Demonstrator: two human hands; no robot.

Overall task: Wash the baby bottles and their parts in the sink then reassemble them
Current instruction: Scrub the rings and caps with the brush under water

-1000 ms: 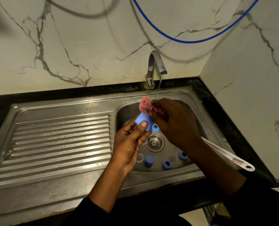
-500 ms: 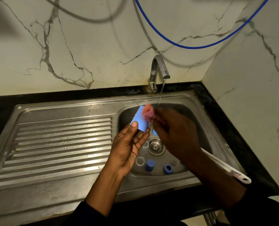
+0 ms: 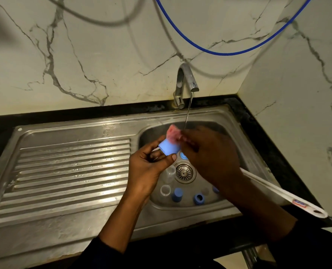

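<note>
1. The light-blue bottle cap (image 3: 169, 147) is held above the sink basin (image 3: 151, 133), just left of the thin water stream (image 3: 188, 111) that falls from the tap (image 3: 184, 82).
2. The left hand (image 3: 147, 171) pinches it: thumb on the near edge, fingers curled behind.
3. The right hand (image 3: 209, 156) is curled round a bottle brush (image 3: 277, 193). The brush's pink sponge head (image 3: 172, 133) touches the cap's top, seemingly at the opening, though blur hides the exact contact.
4. On the basin floor, blue bottle parts (image 3: 177, 194) and clear parts (image 3: 165, 190) lie around the drain strainer (image 3: 184, 172).
5. The ribbed drainboard (image 3: 73, 171) lies to the left.
</note>
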